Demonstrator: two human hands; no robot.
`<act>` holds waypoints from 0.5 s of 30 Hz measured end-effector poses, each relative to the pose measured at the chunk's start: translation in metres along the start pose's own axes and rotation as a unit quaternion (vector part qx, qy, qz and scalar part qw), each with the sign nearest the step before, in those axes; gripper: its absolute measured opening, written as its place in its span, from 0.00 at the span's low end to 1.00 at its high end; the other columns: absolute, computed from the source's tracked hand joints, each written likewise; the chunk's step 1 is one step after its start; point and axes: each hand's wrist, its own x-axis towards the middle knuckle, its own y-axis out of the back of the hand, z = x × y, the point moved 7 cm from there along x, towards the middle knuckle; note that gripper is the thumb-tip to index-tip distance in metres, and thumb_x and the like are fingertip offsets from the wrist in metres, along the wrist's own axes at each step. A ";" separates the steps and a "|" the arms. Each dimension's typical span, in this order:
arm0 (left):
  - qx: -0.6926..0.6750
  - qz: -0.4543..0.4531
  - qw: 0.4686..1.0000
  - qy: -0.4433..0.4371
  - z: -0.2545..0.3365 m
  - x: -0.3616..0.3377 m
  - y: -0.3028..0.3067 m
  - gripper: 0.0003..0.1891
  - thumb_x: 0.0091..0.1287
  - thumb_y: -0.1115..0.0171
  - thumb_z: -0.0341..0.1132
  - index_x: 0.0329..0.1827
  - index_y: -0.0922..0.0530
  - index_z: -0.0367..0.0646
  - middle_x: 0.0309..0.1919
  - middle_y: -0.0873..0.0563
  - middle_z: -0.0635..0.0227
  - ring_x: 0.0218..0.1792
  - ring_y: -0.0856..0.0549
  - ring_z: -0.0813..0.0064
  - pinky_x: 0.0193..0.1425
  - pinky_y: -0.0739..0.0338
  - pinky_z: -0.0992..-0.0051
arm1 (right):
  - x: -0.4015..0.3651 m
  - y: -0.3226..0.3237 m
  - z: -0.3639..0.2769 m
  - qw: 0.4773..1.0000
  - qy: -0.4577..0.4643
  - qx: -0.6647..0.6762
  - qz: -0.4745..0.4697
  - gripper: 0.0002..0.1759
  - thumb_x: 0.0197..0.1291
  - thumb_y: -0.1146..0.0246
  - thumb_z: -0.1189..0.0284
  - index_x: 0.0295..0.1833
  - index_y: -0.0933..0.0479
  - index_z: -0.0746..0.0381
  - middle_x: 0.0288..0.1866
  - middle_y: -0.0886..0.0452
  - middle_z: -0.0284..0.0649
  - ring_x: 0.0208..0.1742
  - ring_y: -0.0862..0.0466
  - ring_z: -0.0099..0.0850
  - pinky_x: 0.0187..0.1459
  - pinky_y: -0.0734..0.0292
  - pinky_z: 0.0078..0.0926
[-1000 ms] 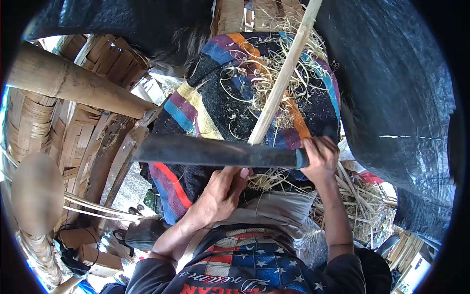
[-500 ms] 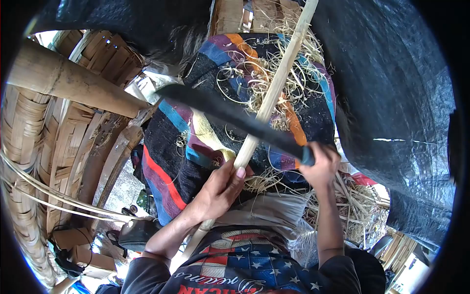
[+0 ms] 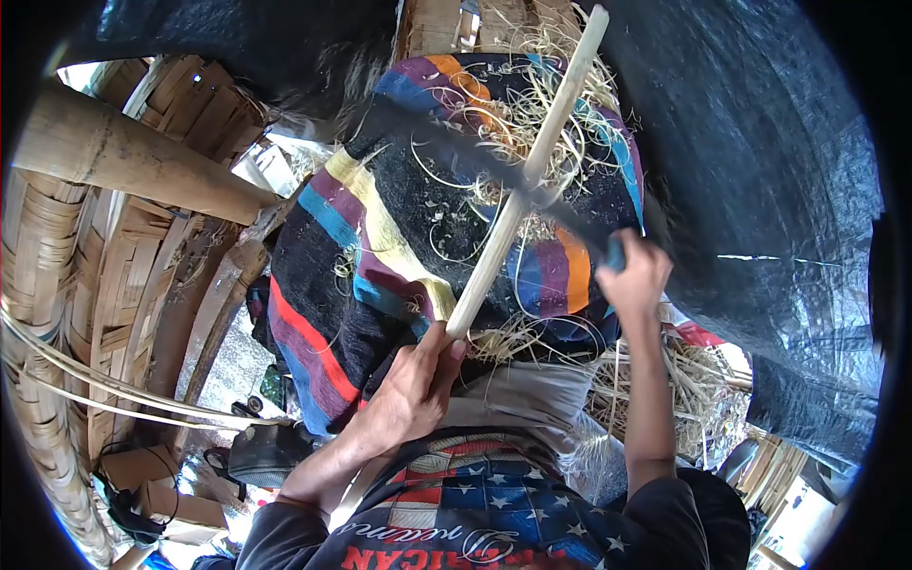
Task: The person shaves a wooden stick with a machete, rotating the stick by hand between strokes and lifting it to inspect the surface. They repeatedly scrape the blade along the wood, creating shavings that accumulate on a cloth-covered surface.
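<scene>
A pale bamboo stick [image 3: 494,249] runs slantwise over a dark striped cloth [image 3: 413,204] spread before me. Its lower part is gripped by my left hand [image 3: 408,385], thumb and fingers wrapped round it. My right hand [image 3: 635,275] is closed on the handle of a long dark blade [image 3: 475,157], which lies across the stick above its middle, its tip towards the upper left, slightly blurred. Thin curled shavings [image 3: 570,142] cover the cloth around the stick's upper part.
Dark plastic sheeting [image 3: 760,190] hangs at the right. A thick bamboo pole [image 3: 142,157] and woven bamboo panels [image 3: 47,247] stand at the left. More shavings [image 3: 698,380] are heaped at lower right. Open cardboard [image 3: 157,484] lies at lower left.
The blade and my right hand have moved up along the stick and slightly right. My left hand, still gripping the stick, has shifted a little down and left.
</scene>
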 end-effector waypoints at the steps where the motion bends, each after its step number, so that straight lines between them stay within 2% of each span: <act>1: -0.002 0.001 1.000 0.001 -0.002 -0.002 0.000 0.09 0.74 0.44 0.23 0.53 0.30 0.28 0.17 0.26 0.49 0.15 0.26 0.47 0.20 0.36 0.60 | 0.006 -0.003 0.022 0.996 -0.064 -0.065 -0.011 0.12 0.44 0.31 0.70 0.38 0.18 0.56 0.28 0.16 0.45 0.29 0.15 0.46 0.38 0.20 0.45; 2: -0.019 -0.011 1.000 0.014 -0.004 -0.004 -0.001 0.08 0.75 0.45 0.24 0.52 0.30 0.28 0.17 0.27 0.49 0.15 0.27 0.48 0.20 0.37 0.60 | 0.011 -0.004 0.042 0.983 -0.126 -0.130 -0.021 0.15 0.43 0.31 0.69 0.41 0.17 0.54 0.29 0.15 0.46 0.30 0.15 0.48 0.40 0.20 0.47; 3: -0.037 -0.022 0.999 0.027 -0.005 -0.003 -0.003 0.08 0.75 0.46 0.25 0.51 0.31 0.29 0.16 0.28 0.49 0.14 0.27 0.48 0.20 0.38 0.60 | 0.017 0.000 0.042 0.986 -0.112 -0.121 -0.032 0.19 0.41 0.30 0.67 0.44 0.16 0.53 0.30 0.15 0.45 0.31 0.15 0.48 0.41 0.20 0.49; 4: -0.038 -0.016 0.999 0.026 -0.003 -0.001 -0.002 0.08 0.75 0.46 0.25 0.51 0.31 0.29 0.16 0.28 0.49 0.14 0.27 0.48 0.20 0.38 0.60 | 0.018 0.002 0.037 0.986 -0.106 -0.122 -0.030 0.19 0.41 0.30 0.67 0.44 0.16 0.53 0.30 0.15 0.45 0.31 0.15 0.48 0.41 0.20 0.49; 6: -0.045 -0.030 0.995 0.082 -0.005 0.006 -0.001 0.07 0.76 0.47 0.26 0.51 0.30 0.30 0.16 0.28 0.50 0.16 0.26 0.49 0.23 0.36 0.60 | 0.007 0.005 0.010 0.993 -0.075 -0.079 -0.049 0.17 0.40 0.30 0.68 0.41 0.16 0.54 0.30 0.14 0.43 0.33 0.14 0.47 0.39 0.20 0.47; 7: -0.048 -0.030 0.995 0.083 -0.003 0.011 0.001 0.07 0.76 0.47 0.26 0.51 0.30 0.30 0.16 0.28 0.50 0.16 0.26 0.49 0.23 0.36 0.60 | 0.000 0.005 -0.007 0.998 -0.037 -0.041 -0.019 0.15 0.37 0.29 0.69 0.37 0.17 0.56 0.30 0.15 0.41 0.32 0.15 0.44 0.35 0.20 0.43; 8: -0.071 -0.047 0.991 0.104 -0.004 0.017 0.000 0.07 0.77 0.48 0.26 0.51 0.30 0.30 0.18 0.26 0.48 0.19 0.25 0.48 0.24 0.35 0.60 | -0.005 0.005 -0.023 0.999 0.043 0.009 -0.012 0.13 0.36 0.28 0.71 0.33 0.19 0.56 0.28 0.16 0.38 0.28 0.16 0.41 0.32 0.22 0.39; 10: -0.092 -0.064 0.985 0.128 -0.008 0.020 -0.004 0.07 0.77 0.48 0.26 0.51 0.30 0.31 0.21 0.25 0.47 0.21 0.23 0.48 0.26 0.33 0.59 | -0.015 0.009 -0.056 0.989 0.126 0.068 -0.019 0.12 0.37 0.27 0.70 0.29 0.22 0.57 0.26 0.19 0.36 0.24 0.19 0.35 0.28 0.25 0.37; 12: -0.070 0.007 0.998 -0.001 0.003 0.024 0.004 0.09 0.75 0.47 0.25 0.54 0.32 0.31 0.28 0.22 0.41 0.28 0.20 0.39 0.31 0.29 0.56 | -0.029 0.007 -0.076 0.978 0.179 0.096 -0.037 0.13 0.40 0.27 0.68 0.28 0.23 0.60 0.24 0.21 0.37 0.24 0.20 0.34 0.28 0.26 0.35; 13: -0.067 0.005 0.998 0.000 -0.001 0.022 0.003 0.09 0.75 0.47 0.25 0.54 0.32 0.31 0.28 0.22 0.41 0.28 0.20 0.39 0.31 0.29 0.56 | -0.028 0.006 -0.077 0.979 0.176 0.099 -0.036 0.13 0.40 0.27 0.68 0.28 0.23 0.60 0.24 0.21 0.37 0.24 0.20 0.34 0.28 0.26 0.35; 15: 0.025 0.025 0.999 -0.042 -0.001 0.017 0.005 0.13 0.73 0.47 0.22 0.58 0.34 0.32 0.33 0.21 0.36 0.33 0.20 0.32 0.33 0.28 0.50 | -0.028 0.007 -0.080 0.976 0.196 0.090 -0.034 0.15 0.42 0.27 0.66 0.28 0.25 0.62 0.23 0.23 0.38 0.23 0.20 0.34 0.29 0.26 0.35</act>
